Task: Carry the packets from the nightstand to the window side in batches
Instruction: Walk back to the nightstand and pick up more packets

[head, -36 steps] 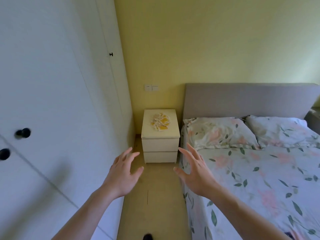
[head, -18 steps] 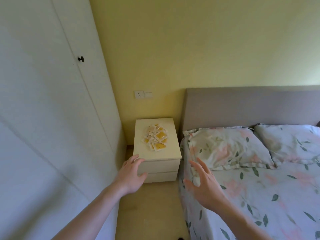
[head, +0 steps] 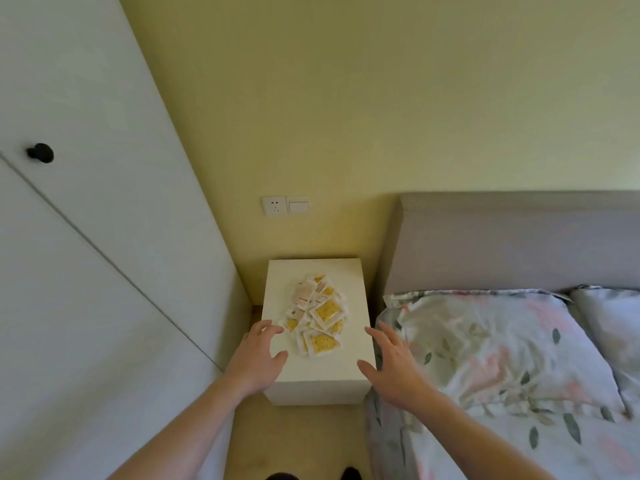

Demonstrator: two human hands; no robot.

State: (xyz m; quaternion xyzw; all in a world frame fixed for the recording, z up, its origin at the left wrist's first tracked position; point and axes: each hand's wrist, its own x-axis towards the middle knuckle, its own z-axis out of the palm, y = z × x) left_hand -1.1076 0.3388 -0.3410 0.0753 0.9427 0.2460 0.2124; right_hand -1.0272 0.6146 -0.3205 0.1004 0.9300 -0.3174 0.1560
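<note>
A pile of several small white and yellow packets [head: 317, 315] lies on top of a cream nightstand [head: 353, 355] in the corner between wardrobe and bed. My left hand [head: 258, 358] hovers over the nightstand's front left part, fingers spread, fingertips just short of the pile. My right hand [head: 393, 365] is over the nightstand's right edge, fingers spread and empty, a hand's width from the pile. Neither hand holds anything.
A white wardrobe [head: 86, 254] with a black knob [head: 41, 153] fills the left. A bed with floral bedding [head: 502, 375] and a grey headboard [head: 519, 237] is at the right. A wall socket and switch [head: 285, 206] sit above the nightstand. A narrow floor strip [head: 298, 441] lies below.
I have come closer to the nightstand. Both hands have moved forward from in front of it to over its top, on either side of the packets.
</note>
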